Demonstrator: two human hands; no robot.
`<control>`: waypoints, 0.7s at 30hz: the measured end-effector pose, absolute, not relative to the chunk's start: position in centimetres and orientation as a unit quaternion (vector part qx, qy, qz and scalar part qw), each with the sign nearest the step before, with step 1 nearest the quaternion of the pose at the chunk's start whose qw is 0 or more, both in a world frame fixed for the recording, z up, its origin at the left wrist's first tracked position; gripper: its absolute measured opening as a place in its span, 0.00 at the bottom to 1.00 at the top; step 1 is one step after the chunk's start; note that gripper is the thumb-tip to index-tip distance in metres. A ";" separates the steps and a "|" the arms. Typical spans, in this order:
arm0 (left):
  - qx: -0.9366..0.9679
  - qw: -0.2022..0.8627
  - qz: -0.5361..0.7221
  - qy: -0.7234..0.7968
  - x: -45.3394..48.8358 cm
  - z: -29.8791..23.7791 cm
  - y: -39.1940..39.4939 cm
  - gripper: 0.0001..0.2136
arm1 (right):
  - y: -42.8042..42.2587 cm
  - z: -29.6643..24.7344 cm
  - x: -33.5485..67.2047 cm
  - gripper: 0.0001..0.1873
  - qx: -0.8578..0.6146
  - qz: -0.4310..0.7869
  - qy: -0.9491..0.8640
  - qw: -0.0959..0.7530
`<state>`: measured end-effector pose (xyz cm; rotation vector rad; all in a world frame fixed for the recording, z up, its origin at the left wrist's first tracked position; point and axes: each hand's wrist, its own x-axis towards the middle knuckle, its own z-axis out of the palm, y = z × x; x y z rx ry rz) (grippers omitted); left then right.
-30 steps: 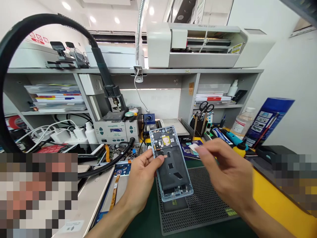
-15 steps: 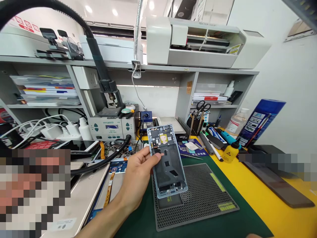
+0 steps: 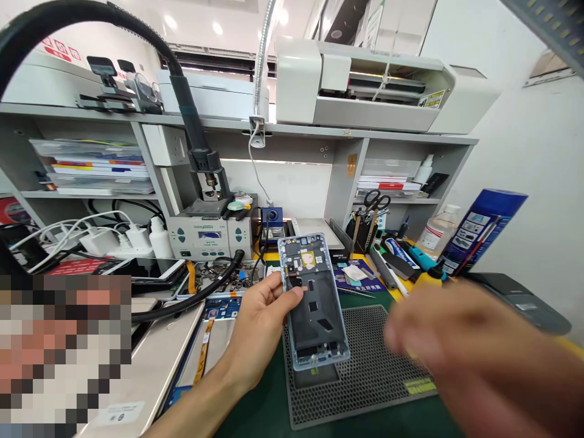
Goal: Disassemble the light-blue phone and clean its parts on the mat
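- A smartphone [image 3: 319, 325] with its back cover off: a slim, round-cornered slab in a pale blue frame, its inside mostly matte black, with 3 dark cut-outs in the lower part and a yellow-edged patch near the top.
- Below it, a dark grey mat [image 3: 365, 350] with a honeycomb texture lies on a smooth green work surface [image 3: 264, 401].
- To the left, an orange ribbon cable [image 3: 204, 356] runs down an opened device beside a smooth gold-toned panel [image 3: 155, 365].
- Behind, a boxy grey hot-air station [image 3: 210, 237] stands under a thick, arching black hose [image 3: 141, 30].
- Further right are black-handled scissors [image 3: 376, 199], a clear plastic bottle [image 3: 437, 232] and a tilted blue can [image 3: 488, 231].
- A grey shelf [image 3: 305, 129] crosses the room's back, carrying a large white machine [image 3: 378, 112]; the wall at right is white.
- The left hand [image 3: 260, 316] grips the smartphone by its left edge, thumb on the inner face, holding it tilted above the honeycomb mat.
- The right hand [image 3: 460, 340] is blurred, apart from the smartphone at its right; whether its fingers hold anything cannot be told.
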<state>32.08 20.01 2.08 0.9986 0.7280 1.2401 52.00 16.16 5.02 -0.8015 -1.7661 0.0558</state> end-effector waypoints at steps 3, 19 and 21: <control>0.446 0.655 0.525 0.308 32.1 2.0 19.9 0.11 | 19.7 6.4 51.9 0.19 -0.392 0.053 -0.670 0.628; 0.272 0.635 0.538 0.482 32.8 2.2 19.7 0.21 | 17.2 5.6 64.8 0.14 -0.584 -0.102 -0.578 0.561; 0.285 0.601 0.579 0.472 32.2 2.7 20.2 0.21 | 16.7 5.0 64.8 0.20 -0.605 -0.081 -0.615 0.499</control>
